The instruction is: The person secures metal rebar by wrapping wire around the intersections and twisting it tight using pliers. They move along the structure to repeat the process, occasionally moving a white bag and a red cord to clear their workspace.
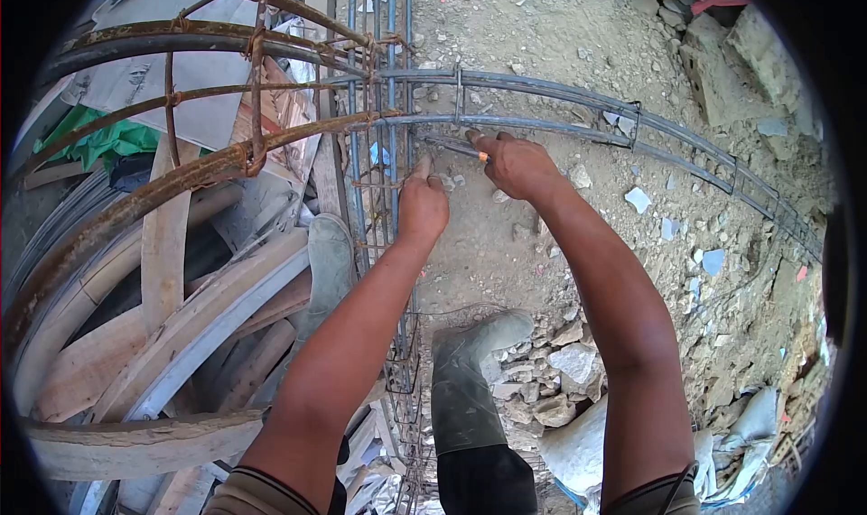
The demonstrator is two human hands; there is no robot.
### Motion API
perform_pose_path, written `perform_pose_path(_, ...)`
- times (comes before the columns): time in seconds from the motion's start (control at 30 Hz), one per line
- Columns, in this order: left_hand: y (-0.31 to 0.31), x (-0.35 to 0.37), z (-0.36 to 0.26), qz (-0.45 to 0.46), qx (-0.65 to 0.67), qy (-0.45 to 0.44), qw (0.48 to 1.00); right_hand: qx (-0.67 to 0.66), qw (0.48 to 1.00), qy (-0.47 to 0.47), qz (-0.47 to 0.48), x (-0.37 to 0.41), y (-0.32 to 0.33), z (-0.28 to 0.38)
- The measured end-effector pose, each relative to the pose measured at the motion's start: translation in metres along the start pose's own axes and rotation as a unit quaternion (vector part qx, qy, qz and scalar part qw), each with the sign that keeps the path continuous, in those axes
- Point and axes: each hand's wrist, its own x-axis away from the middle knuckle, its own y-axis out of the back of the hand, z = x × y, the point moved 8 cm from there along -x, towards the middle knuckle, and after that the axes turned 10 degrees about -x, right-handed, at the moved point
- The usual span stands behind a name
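My right hand [519, 165] is closed around a slim grey metal tool [456, 147] with an orange spot near the grip. Its far end points left, toward the crossing of the steel bars, just below the lower horizontal rebar [519, 124]. My left hand [424, 206] is beside the vertical rebars [392, 154], index finger pointing up and the other fingers curled in. Whether it pinches anything is hidden. Thin tie wire [375, 186] wraps the upright bars left of this hand. A stirrup [459, 95] encloses the horizontal bars above my right hand.
Rusty rebars [163, 185] with stirrups cross the upper left. Below them lie piled wooden boards [163, 271] and a green sheet [99, 138]. My boots [470, 371] stand on either side of the upright bars. Broken stones [573, 361] and a white sack [578, 447] lie lower right.
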Motion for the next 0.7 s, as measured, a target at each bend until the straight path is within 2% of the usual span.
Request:
perform_pose_path(0.07,0.000,0.001,0.000,-0.002,0.009,-0.018,1.000,0.003,0.995,-0.073,0.067,-0.002,-0.007,-0.006)
perform_pose_path(0.27,-0.001,0.003,0.004,-0.008,0.015,0.007,1.000,-0.121,0.977,-0.161,0.070,0.011,-0.045,-0.006)
perform_pose_path(0.37,0.002,0.007,0.000,0.004,0.031,0.040,0.999,-0.129,0.974,-0.179,0.055,0.016,-0.060,-0.003)
perform_pose_path(0.43,0.002,0.005,0.008,-0.028,0.013,0.033,0.999,-0.157,0.963,-0.200,0.085,0.021,-0.068,-0.005)
perform_pose_path(0.5,0.001,0.007,0.009,-0.054,0.006,0.027,0.998,-0.208,0.977,-0.030,-0.033,0.021,-0.056,0.008)
perform_pose_path(0.53,0.002,0.008,0.006,-0.045,0.001,0.028,0.999,-0.208,0.977,-0.032,-0.033,0.021,-0.053,0.008)
perform_pose_path(0.6,0.004,0.011,-0.003,-0.037,0.000,0.031,0.999,-0.234,0.968,-0.070,0.058,0.020,-0.055,0.003)
perform_pose_path(0.63,0.006,0.014,-0.003,-0.031,0.001,0.045,0.999,-0.234,0.968,-0.070,0.058,0.017,-0.057,0.001)
perform_pose_path(0.7,0.009,0.011,-0.008,-0.025,0.000,0.055,0.998,-0.148,0.985,0.042,0.083,0.006,-0.057,0.015)
